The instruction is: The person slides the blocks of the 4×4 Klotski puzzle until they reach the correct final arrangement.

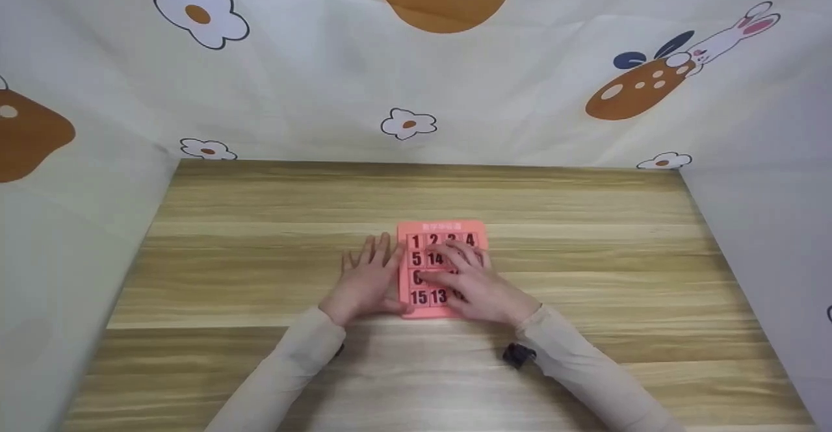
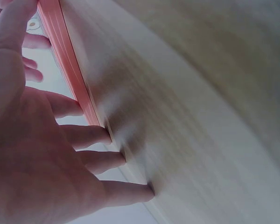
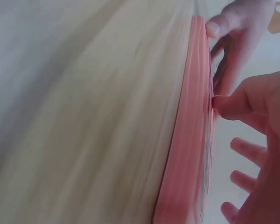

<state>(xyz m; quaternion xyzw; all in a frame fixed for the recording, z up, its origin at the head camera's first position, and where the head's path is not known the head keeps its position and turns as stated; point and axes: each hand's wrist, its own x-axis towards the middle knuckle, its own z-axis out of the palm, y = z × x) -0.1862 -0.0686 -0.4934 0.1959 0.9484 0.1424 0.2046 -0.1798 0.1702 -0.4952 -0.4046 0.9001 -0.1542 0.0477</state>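
A pink number slide puzzle point(image 1: 416, 227) lies flat on the wooden table, with black numbers on its square tiles. My left hand point(image 1: 369, 282) is spread at its left side, the index fingertip by the edge and the thumb at the near left corner. In the left wrist view, the other fingertips point(image 2: 140, 190) of that hand rest on the table. Over the tiles lies my right hand point(image 1: 481, 289), covering several on the right side. In the right wrist view, its thumb point(image 3: 231, 107) touches the tile face while the other fingers hover, spread and loosely bent.
The wooden table point(image 1: 260, 237) stretches around the puzzle on all sides. A pale cloth wall point(image 1: 312, 81) printed with flowers and carrots rises behind it, with side walls left and right. A small black device point(image 1: 519, 355) sits at the right wrist.
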